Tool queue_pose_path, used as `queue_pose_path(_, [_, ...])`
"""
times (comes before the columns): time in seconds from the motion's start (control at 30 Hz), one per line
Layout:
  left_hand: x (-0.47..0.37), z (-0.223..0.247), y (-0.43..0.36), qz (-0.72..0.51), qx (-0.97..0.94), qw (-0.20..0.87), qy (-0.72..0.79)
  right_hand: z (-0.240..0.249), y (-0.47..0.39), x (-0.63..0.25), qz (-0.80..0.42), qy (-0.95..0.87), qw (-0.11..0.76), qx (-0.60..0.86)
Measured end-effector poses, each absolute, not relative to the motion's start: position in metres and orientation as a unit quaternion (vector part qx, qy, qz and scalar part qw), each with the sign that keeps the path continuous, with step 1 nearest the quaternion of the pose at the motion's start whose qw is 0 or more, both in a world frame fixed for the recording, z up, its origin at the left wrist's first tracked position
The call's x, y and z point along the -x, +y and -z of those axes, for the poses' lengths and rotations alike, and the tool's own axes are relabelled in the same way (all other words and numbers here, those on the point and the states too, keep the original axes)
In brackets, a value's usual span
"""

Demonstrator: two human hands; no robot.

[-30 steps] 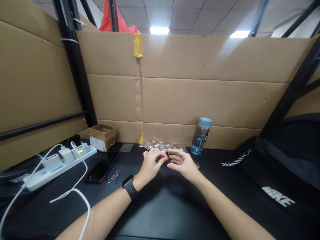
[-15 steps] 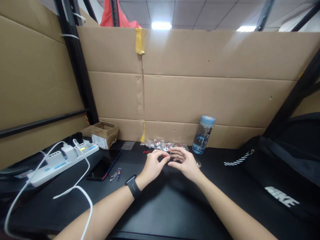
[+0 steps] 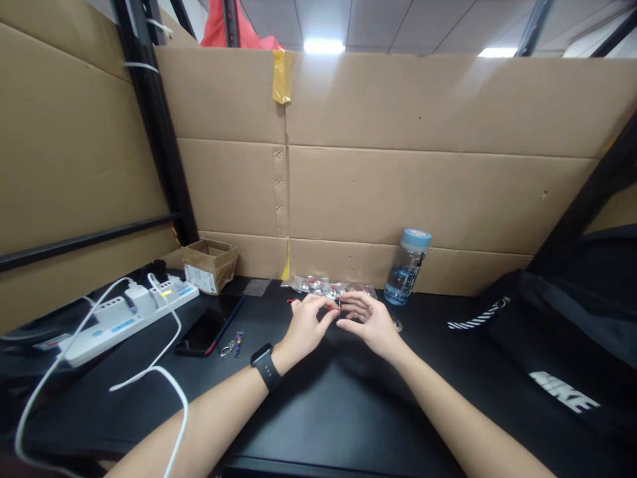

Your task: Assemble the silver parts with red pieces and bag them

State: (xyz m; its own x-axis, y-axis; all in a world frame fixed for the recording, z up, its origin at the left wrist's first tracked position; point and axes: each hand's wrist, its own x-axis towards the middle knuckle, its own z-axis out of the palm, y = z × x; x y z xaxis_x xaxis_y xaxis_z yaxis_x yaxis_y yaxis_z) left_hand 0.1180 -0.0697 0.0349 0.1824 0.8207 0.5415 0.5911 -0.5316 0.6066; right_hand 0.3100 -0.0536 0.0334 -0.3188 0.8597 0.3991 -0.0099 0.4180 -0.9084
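My left hand, with a black watch on the wrist, pinches a small thin item with a red cord; the item is too small to make out. My right hand curves around the item's other side, thumb and fingers bent close to it. Whether it grips the item is hard to tell. Behind both hands lies a row of clear plastic packets with red and silver bits inside. A small round metallic piece shows beside my right hand.
A blue-lidded bottle stands behind on the right, near a black bag. On the left are a power strip with white cables, a phone, a keyring and a small cardboard box. Cardboard walls rise behind.
The camera view has shifted slightly. Both hands hold nearly the same pose around the small item, with only slight finger movement.
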Motion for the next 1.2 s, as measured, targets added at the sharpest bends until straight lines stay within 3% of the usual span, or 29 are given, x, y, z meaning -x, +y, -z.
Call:
queue_pose_path(0.33, [-0.119,-0.035,-0.072,-0.422,-0.78,0.071,0.456,-0.035,-0.057,-0.308,-0.426,-0.697,0.48,0.319])
queue_pose_path(0.63, [-0.112,-0.032,-0.067,-0.43,-0.813,0.106,0.378,-0.032,-0.054,-0.309,-0.445,-0.663,0.496,0.341])
queue_pose_path(1.0, [-0.107,-0.032,-0.062,-0.418,-0.801,0.078,0.421,-0.029,-0.051,-0.311,-0.464,-0.668,0.491,0.31])
queue_pose_path(1.2, [-0.109,-0.035,-0.064,-0.405,-0.81,0.07,0.419,-0.031,-0.054,-0.312,-0.349,-0.725,0.49,0.336])
